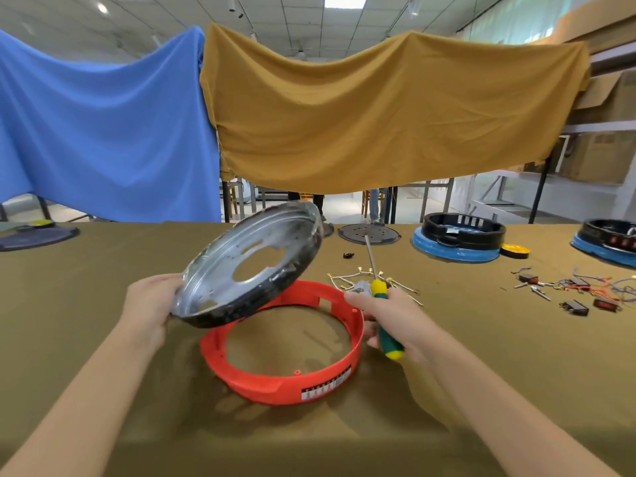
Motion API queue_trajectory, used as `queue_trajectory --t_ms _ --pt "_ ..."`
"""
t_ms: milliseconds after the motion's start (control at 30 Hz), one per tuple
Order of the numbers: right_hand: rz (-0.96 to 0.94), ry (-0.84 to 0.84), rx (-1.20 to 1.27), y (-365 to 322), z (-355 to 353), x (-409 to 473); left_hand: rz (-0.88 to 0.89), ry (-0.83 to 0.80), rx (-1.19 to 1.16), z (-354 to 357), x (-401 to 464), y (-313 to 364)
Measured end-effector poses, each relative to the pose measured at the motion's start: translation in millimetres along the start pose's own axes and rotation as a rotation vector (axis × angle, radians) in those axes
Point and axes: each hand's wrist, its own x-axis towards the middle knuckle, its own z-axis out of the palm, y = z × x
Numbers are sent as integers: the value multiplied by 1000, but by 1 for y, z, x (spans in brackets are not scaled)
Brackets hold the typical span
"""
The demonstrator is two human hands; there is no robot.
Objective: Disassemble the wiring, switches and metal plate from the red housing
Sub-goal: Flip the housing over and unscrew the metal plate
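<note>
Metal plate (251, 266) hides red housing (285, 356) far-left rim; rightmost black-blue unit (609, 242) cut by edge.

Bright overhead ceiling panels (345, 0) light evenly (soft shadows), with wide-angle bending at the edges.

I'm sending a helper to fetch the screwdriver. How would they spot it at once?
Start at the red housing in the middle of the olive table. Just right of its rim, the right hand grips the screwdriver. Unlike the loose wires behind it, it has a green and yellow handle and a steel shaft pointing away.
</note>
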Motion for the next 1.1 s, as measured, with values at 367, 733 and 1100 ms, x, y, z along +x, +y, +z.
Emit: queue_trajectory --t_ms 367,733,1100 --pt "-225 353 -294 -20 -13 26 -117 178 -268 -23 12 -19" --pt "-23 629 -390 -12 -79 75 -16 298 -170 -19 30 -46" --pt "77 507 -75 6 -81 67 88 185 269 -15 35 -59"
